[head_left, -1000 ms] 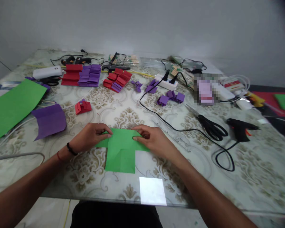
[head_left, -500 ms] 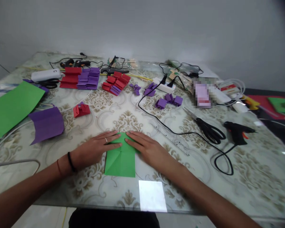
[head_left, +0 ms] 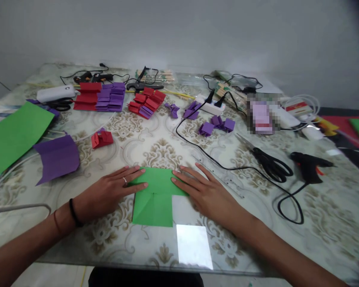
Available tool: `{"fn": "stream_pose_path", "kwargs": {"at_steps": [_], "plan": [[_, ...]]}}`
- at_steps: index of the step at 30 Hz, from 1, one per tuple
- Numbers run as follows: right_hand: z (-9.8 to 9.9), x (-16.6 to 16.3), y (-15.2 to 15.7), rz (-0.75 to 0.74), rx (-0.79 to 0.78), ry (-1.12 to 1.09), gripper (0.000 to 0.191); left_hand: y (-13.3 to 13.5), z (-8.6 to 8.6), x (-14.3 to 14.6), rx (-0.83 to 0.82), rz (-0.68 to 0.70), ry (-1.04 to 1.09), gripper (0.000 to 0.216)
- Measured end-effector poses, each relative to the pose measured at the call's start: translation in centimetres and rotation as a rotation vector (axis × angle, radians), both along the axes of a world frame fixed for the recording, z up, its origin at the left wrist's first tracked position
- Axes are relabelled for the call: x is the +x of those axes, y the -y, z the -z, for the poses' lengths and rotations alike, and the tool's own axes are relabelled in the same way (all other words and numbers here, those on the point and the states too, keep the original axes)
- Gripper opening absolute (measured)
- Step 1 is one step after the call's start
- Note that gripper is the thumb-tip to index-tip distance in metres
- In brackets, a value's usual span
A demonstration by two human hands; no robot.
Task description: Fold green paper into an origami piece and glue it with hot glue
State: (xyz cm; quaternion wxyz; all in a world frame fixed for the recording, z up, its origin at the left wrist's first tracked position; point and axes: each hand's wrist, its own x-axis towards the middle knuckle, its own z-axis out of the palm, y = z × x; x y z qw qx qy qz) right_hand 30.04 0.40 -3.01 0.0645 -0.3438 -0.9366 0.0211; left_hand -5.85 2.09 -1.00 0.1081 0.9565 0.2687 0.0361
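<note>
A folded green paper [head_left: 154, 209] lies flat in front of me, creased on its lower part and wider along its far side. My left hand [head_left: 112, 192] rests on its far left part, palm down, fingers stretched out. On the far right part lies my right hand [head_left: 205, 192], its fingers spread and flat, the fingertips over the paper's edge. Both hands press the paper to the table without gripping it. My fingers hide the outer ends of the wide far section.
Left are a large green sheet [head_left: 18, 137], a creased purple paper [head_left: 58, 158] and a small red folded piece [head_left: 102, 139]. Red and purple folded pieces [head_left: 99, 97] sit behind. Right are a clear ruler [head_left: 218, 175], scissors [head_left: 272, 164], a glue gun [head_left: 310, 166] and a power strip [head_left: 211, 105].
My hands have moved apart, left hand to the left and right hand to the right, along the paper's far part. More of the wide green section now shows between them.
</note>
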Motion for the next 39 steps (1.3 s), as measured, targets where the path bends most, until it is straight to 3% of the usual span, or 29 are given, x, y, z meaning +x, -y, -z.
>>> {"fn": "stream_pose_path", "kwargs": {"at_steps": [2, 5, 7, 11, 13, 19, 29, 35, 39], "plan": [[-0.3, 0.1, 0.0, -0.012, 0.01, 0.019, 0.063, 0.0, -0.7, 1.2, 0.046, -0.016, -0.027, 0.078], [-1.0, -0.3, -0.1, -0.033, 0.016, 0.037, 0.058, -0.1, -1.4, 3.8, 0.085, -0.03, -0.054, 0.032], [-1.4, -0.8, -0.2, -0.037, 0.022, 0.041, 0.053, -0.2, -1.3, 5.6, 0.08, -0.004, -0.023, 0.022], [-2.0, -1.8, -0.4, -0.033, 0.041, 0.035, 0.042, -0.4, 0.0, 7.4, -0.001, -0.025, -0.004, 0.055], [-2.2, -2.2, -0.6, -0.04, 0.031, 0.039, 0.037, -0.3, 0.7, 7.3, -0.001, -0.038, 0.008, 0.061], [-2.0, -2.2, -1.0, -0.035, -0.006, 0.04, 0.038, 0.0, 1.7, 6.5, 0.039, -0.025, 0.056, 0.055], [-1.3, 0.7, 0.9, -0.009, 0.045, 0.002, 0.045, 0.0, 1.6, 6.5, -0.006, -0.034, 0.068, 0.06], [-2.0, 2.5, 2.8, -0.001, 0.073, -0.029, 0.039, 0.0, 1.6, 6.5, -0.024, -0.039, 0.082, 0.063], [-2.6, 1.8, 2.6, 0.027, 0.044, -0.075, 0.035, 0.0, 1.6, 6.5, -0.041, -0.048, 0.092, 0.064]]}}
